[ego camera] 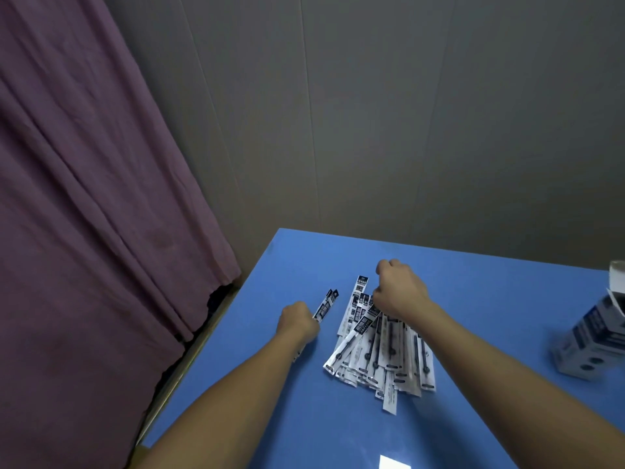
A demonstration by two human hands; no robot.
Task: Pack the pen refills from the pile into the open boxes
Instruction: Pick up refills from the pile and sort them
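A pile of pen refills [378,353] in white and black sleeves lies fanned out on the blue table [490,299]. My left hand [297,321] grips a small bunch of refills [326,304] to the left of the pile; their ends stick out past my fist. My right hand [397,289] rests on the pile's far end with curled fingers around some refills there. An open white and blue box [592,343] stands at the right edge of the view.
A purple curtain [84,198] hangs along the table's left side. A grey wall [406,113] stands behind the far edge of the table. A bright reflection [394,462] shows on the near part of the table.
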